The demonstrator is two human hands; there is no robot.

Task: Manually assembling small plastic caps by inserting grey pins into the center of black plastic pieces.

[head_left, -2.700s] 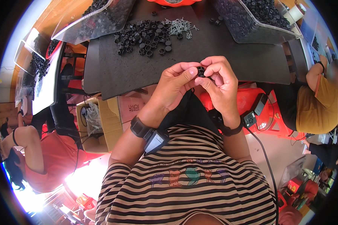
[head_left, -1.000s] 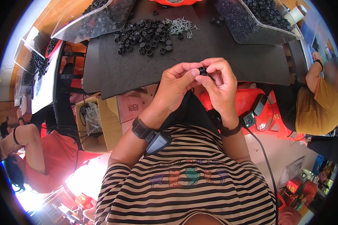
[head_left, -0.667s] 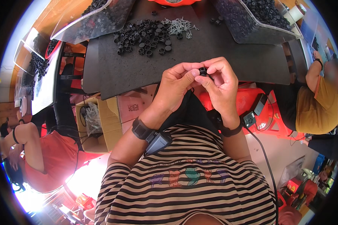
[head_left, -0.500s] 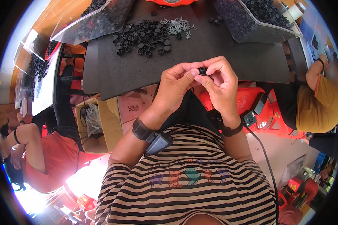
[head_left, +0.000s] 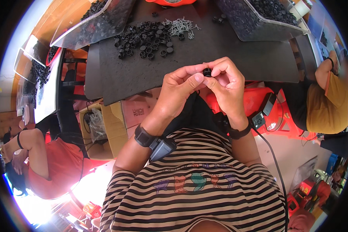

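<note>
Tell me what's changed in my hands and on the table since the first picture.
The thumb of your left hand sits slightly lower, and the small black part seems turned a little. Nothing was let go: left hand and right hand still grip it together. The black caps and screws on the table look undisturbed.

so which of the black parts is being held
The black part pinched between the left hand and right hand, held apart from the loose pile on the dark table.
</note>
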